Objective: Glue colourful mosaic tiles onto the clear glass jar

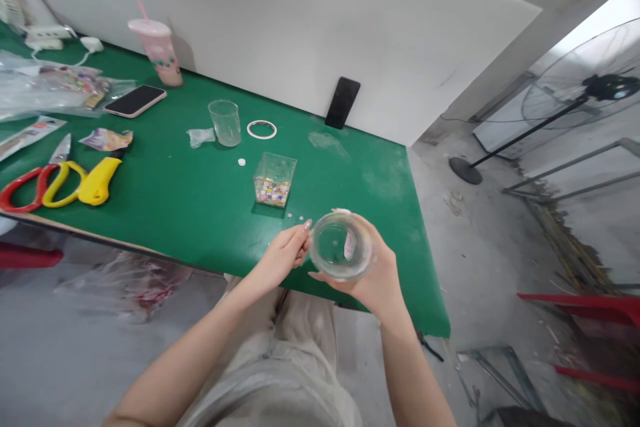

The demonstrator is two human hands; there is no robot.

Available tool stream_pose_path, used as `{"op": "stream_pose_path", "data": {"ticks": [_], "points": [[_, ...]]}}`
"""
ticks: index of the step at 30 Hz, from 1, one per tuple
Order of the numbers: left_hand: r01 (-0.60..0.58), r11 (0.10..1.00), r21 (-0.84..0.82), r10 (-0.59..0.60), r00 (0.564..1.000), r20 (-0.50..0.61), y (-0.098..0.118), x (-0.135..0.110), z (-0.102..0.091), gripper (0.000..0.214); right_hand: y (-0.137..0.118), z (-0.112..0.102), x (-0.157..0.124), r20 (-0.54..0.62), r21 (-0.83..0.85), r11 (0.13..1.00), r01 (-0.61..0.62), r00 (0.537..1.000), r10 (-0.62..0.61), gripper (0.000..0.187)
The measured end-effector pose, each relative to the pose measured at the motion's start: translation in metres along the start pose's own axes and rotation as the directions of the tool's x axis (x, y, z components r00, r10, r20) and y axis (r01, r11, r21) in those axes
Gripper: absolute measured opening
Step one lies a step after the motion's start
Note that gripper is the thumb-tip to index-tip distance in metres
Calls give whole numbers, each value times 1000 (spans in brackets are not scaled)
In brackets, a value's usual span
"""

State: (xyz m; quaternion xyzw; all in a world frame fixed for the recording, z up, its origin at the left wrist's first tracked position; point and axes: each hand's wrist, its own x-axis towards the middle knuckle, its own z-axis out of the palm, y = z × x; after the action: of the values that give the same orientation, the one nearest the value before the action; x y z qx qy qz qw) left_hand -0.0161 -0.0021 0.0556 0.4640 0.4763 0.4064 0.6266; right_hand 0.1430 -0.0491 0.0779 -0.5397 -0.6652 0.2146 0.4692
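Observation:
My right hand (376,270) is wrapped round a clear round cup (334,255), held above the front edge of the green table. A small pinkish patch shows on the cup's far side. Just left of the cup, my left hand (284,257) has its fingers pinched together; anything between them is too small or hidden to make out. Beyond the hands stands a clear square box (274,180) with small colourful pieces in its bottom. A few tiny white star-shaped bits (301,218) lie on the table between the box and the hands.
Farther back are a clear glass (226,123), a white ring (261,129), a crumpled plastic piece (201,137) and a black phone (343,103) against the white board. On the left lie scissors (37,183), a yellow-handled tool (100,180), another phone (135,101) and a pink tumbler (159,53).

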Motion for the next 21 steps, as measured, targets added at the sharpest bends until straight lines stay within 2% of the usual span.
{"op": "stream_pose_path", "data": {"ticks": [2,3,4,6,8,11,13,16,19,21], "points": [[36,999,-29,-32,989,143,6,-2,-6,46,7,-2,1,-68,183,980,-79,993,92,80],[40,998,-45,-31,985,170,8,-3,-8,47,9,-3,0,-76,269,957,-105,989,130,81],[21,998,-57,-13,989,147,10,-5,-10,47,11,-4,-1,-69,341,932,-122,986,154,82],[-64,996,-56,65,998,10,13,-9,-10,44,13,-5,-3,-21,415,897,-152,984,176,81],[-162,987,-21,158,981,-108,17,-15,-6,38,15,-4,-6,57,434,883,-179,984,171,85],[-269,962,35,272,951,-145,21,-22,3,30,15,0,-8,133,474,860,-190,981,144,93],[-304,952,19,304,947,-99,23,-25,9,31,14,3,-6,140,577,792,-201,979,147,94],[-306,949,-73,305,952,-18,26,-27,18,35,11,6,-5,153,736,631,-244,969,196,95],[-267,946,-185,276,961,25,30,-28,24,37,7,6,-8,158,816,497,-297,940,302,91],[-223,940,-258,250,965,76,34,-30,26,38,3,5,-11,158,838,439,-325,914,375,83]]}}
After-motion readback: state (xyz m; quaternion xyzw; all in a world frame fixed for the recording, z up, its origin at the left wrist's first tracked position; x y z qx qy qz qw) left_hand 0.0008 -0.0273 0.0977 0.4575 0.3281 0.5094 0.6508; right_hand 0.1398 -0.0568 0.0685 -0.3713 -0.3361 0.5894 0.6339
